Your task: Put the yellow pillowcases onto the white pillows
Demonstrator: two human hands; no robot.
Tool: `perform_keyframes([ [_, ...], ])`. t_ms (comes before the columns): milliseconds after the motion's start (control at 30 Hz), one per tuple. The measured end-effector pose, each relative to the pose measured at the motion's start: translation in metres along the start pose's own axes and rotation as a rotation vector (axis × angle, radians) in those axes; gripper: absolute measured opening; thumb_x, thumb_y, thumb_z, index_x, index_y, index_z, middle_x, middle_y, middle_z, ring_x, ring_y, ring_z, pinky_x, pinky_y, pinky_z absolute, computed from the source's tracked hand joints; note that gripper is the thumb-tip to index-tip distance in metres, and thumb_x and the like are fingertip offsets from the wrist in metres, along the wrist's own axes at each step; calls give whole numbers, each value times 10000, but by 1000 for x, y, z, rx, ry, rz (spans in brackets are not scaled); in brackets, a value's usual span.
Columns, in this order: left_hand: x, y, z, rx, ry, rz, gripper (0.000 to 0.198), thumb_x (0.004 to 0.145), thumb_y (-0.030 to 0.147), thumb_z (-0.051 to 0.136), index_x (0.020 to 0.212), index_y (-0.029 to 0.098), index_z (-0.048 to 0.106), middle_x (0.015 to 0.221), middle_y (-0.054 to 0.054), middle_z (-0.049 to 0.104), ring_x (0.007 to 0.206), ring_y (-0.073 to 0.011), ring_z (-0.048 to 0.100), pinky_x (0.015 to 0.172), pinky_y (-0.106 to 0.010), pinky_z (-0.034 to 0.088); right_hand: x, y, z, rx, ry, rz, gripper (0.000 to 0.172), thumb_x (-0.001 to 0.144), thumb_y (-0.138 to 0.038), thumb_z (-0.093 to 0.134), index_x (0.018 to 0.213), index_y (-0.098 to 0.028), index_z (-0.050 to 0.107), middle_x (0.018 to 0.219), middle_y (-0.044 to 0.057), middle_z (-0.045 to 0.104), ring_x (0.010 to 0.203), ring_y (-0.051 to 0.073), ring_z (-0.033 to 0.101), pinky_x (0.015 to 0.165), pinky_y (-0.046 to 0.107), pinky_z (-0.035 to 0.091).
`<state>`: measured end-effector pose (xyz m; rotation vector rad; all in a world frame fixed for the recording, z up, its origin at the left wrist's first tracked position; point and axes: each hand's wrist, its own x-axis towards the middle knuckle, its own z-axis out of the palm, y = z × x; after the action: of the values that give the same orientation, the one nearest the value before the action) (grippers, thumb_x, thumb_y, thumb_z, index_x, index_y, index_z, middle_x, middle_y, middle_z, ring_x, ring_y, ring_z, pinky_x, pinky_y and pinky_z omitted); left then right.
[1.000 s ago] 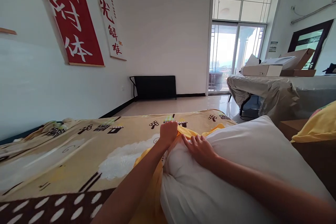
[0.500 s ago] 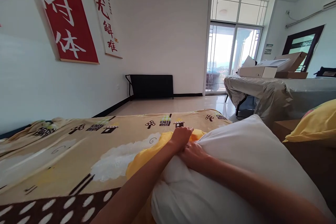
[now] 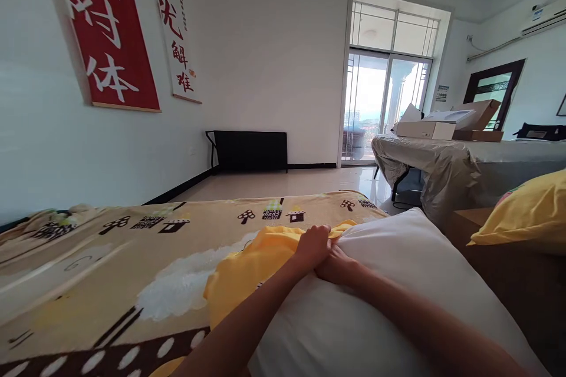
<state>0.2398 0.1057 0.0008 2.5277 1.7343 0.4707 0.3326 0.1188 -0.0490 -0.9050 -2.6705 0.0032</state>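
Note:
A plump white pillow point(image 3: 398, 253) lies on the bed at the front right, its cloth puckered where my hands meet. Bunched along its left and far edge is a yellow pillowcase point(image 3: 247, 265). My left hand point(image 3: 315, 244) is closed on the pillowcase cloth near the pillow's far edge. Right beside it, partly behind the left wrist, my right hand point(image 3: 336, 264) is closed on the white pillow at its gathered edge. The right fingertips are hidden in the cloth and by my left hand.
Beneath lies a beige patterned blanket point(image 3: 172, 253). A yellow pillow point(image 3: 526, 206) rests on a brown box point(image 3: 475, 218) at the right. Farther back, a plastic-covered table point(image 3: 433, 156) carries opened cartons point(image 3: 424, 129). A black folded panel point(image 3: 252, 150) leans against the far wall.
Both hands have shifted slightly right and lower in the picture, staying together. More of the yellow pillowcase shows left of my left arm. The view has tilted up a little.

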Motion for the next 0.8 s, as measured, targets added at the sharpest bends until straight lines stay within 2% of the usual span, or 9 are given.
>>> perform_keyframes([
  [67, -7, -19, -3, -48, 16, -17, 226, 853, 236, 438, 897, 160, 647, 893, -124, 694, 880, -246, 638, 718, -311, 449, -16, 12, -25, 50, -58, -61, 209, 872, -207, 515, 970, -162, 694, 1062, 102, 671, 997, 217, 606, 903, 344, 467],
  [133, -13, -34, -6, -99, 28, -20, 246, 871, 260, 418, 869, 165, 645, 871, -111, 696, 839, -223, 636, 697, -283, 427, -33, 31, -56, 163, -102, -113, 226, 867, -278, 539, 1009, -222, 706, 1141, 56, 658, 1061, 184, 595, 940, 288, 443],
  [167, -16, -38, -7, -125, 33, -14, 252, 877, 268, 415, 853, 167, 645, 862, -103, 696, 815, -209, 632, 687, -271, 414, -41, 42, -70, 217, -71, -67, 274, 869, -336, 542, 1079, -235, 687, 1201, 56, 634, 1111, 188, 576, 975, 301, 421],
  [233, -20, -39, -9, -174, 43, 10, 272, 885, 294, 414, 812, 171, 645, 828, -86, 692, 767, -188, 615, 663, -255, 386, -54, 65, -91, 178, -16, 133, 580, 763, -475, 654, 1284, -238, 561, 1351, 93, 530, 1252, 256, 471, 1064, 402, 328],
  [300, -20, -33, -9, -222, 52, 39, 305, 890, 330, 416, 750, 176, 638, 759, -65, 677, 719, -175, 591, 625, -248, 354, -60, 80, -96, 52, -71, 334, 799, 656, -556, 717, 1349, -229, 491, 1355, 120, 524, 1268, 313, 445, 1072, 471, 280],
  [400, -12, -22, -4, -289, 72, 51, 329, 887, 352, 427, 680, 181, 617, 682, -38, 645, 669, -158, 557, 585, -241, 316, -60, 78, -80, -83, -155, 460, 594, 740, -554, 638, 1213, -197, 604, 1154, 114, 656, 1097, 299, 577, 953, 416, 385],
  [533, 9, -22, 9, -345, 131, -31, 263, 870, 238, 430, 692, 162, 609, 690, -51, 641, 649, -147, 547, 588, -238, 316, -50, 43, -61, -182, -76, 467, 398, 823, -480, 569, 1107, -208, 632, 1046, 105, 686, 957, 266, 629, 802, 341, 436],
  [667, 32, -14, 2, -383, 222, -74, 274, 883, 201, 377, 732, 131, 594, 733, -77, 649, 665, -142, 555, 588, -233, 334, -45, 14, -70, -294, -33, 407, 322, 857, -462, 515, 1042, -233, 644, 950, 97, 705, 903, 250, 645, 795, 327, 422],
  [800, 33, 13, -18, -365, 259, 5, 320, 913, 282, 331, 779, 144, 587, 736, -64, 646, 673, -149, 561, 580, -239, 334, -41, 29, -88, -330, -3, 500, 294, 864, -432, 498, 1010, -243, 670, 935, 86, 711, 877, 228, 656, 751, 293, 419],
])
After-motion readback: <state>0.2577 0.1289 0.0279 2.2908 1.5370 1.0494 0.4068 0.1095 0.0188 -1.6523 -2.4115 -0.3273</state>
